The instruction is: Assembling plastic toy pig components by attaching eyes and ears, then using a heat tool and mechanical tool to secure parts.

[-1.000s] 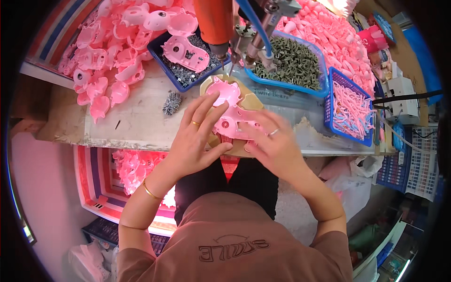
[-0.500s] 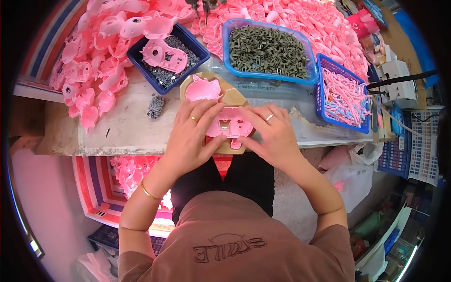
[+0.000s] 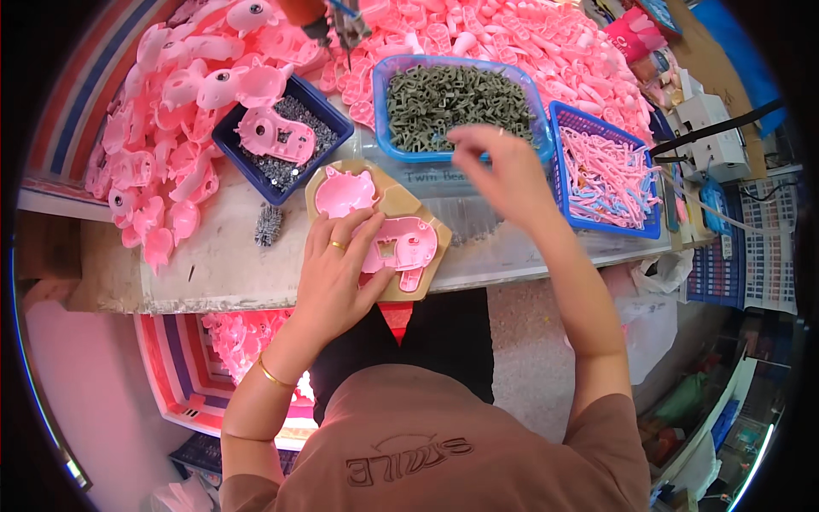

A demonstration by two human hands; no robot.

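A tan jig lies at the table's front edge, with pink plastic toy parts seated in it. In its upper hollow is a rounded pink cup-like shell with small ears; nearer me sits a longer pink body shell with a rectangular opening. My left hand rests on the left side of the body shell and jig, fingers spread. My right hand hovers at the near right rim of a blue tub full of small dark green clips. Its thumb and forefinger are apart, with nothing visible between them.
A navy bin of small metal screws, with a pink shell on top, stands left of the jig. Pink parts heap up behind and at left. A blue basket of thin pink and blue pieces sits right. A tool tip hangs overhead.
My right hand has left the jig and moved up and right to the tub of green clips. My left hand stays on the body shell. The whole view has shifted slightly.
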